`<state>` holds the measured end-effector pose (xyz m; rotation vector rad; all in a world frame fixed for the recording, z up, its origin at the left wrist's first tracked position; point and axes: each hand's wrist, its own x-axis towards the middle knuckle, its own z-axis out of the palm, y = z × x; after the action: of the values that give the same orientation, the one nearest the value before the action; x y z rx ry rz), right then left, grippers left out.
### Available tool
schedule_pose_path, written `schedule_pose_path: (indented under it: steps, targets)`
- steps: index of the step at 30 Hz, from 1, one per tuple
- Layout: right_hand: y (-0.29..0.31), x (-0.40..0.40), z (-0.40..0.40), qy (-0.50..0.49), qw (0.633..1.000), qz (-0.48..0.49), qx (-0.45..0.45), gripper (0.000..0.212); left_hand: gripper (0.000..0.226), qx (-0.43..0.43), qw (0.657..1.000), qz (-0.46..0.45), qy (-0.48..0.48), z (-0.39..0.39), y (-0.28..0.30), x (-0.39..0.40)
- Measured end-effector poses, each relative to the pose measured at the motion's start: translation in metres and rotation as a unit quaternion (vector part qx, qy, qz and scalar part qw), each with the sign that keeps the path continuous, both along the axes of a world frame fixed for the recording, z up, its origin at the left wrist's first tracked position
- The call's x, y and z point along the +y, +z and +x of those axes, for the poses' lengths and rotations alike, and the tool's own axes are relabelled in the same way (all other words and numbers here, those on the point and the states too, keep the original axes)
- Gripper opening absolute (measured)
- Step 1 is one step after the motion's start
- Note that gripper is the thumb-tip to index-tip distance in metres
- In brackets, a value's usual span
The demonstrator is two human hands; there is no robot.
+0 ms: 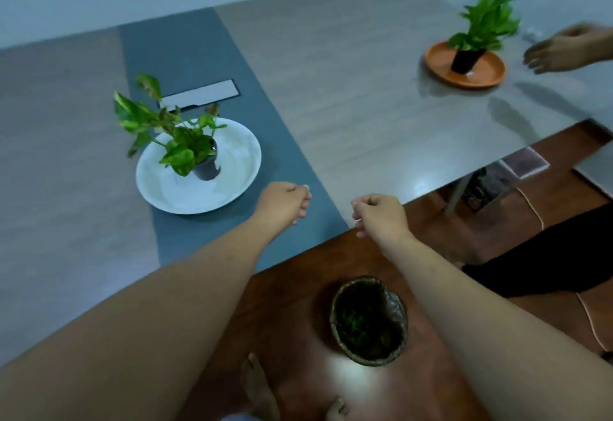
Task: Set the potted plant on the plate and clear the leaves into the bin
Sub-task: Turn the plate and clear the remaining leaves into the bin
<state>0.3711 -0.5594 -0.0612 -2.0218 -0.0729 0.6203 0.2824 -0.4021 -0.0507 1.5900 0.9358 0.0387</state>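
A potted plant (205, 163) with green leaves in a dark pot stands on the white plate (232, 185) on the blue table runner. On the floor below the table edge sits the bin (394, 307), lined with a bag, with green leaves inside. My left hand (282, 203) hovers over the runner, just right of the plate, its fingers curled with nothing visible in them. Near the table edge, above the bin, my right hand (379, 213) is also curled, holding nothing I can see.
A second potted plant (466, 55) stands on an orange plate (487, 73) at the far right, with another person's hand (560, 52) beside it. A white card (202, 93) lies on the runner behind the white plate. My bare feet (262, 390) are on the wooden floor.
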Motion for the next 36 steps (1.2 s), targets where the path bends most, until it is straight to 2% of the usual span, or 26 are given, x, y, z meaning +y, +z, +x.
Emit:
schedule_pose_path:
  steps: [5,12,18,23,29,36]
  targets:
    - [0.004,0.083,-0.020,0.054,0.998,0.022,0.038,0.015,0.020,0.027,0.995,-0.012,0.097,-0.077,-0.008,0.075]
    - [-0.027,0.182,-0.057,0.113,0.990,-0.001,0.084,0.012,0.017,0.075,0.974,-0.003,0.214,-0.157,-0.045,0.170]
    - [-0.057,0.236,-0.073,0.051,0.987,-0.015,0.154,0.020,0.034,0.083,0.954,0.048,0.285,-0.157,-0.073,0.240]
    - [-0.074,0.254,-0.078,0.005,0.982,0.010,0.190,0.018,0.034,0.057,0.956,0.043,0.286,-0.137,-0.076,0.280]
    - [-0.083,0.257,-0.076,-0.018,0.980,0.053,0.191,0.015,0.017,0.099,0.961,0.078,0.247,-0.130,-0.087,0.298]
    - [-0.077,0.260,-0.030,-0.016,0.991,0.002,0.133,0.010,0.016,0.092,0.970,-0.036,0.224,-0.134,-0.086,0.276]
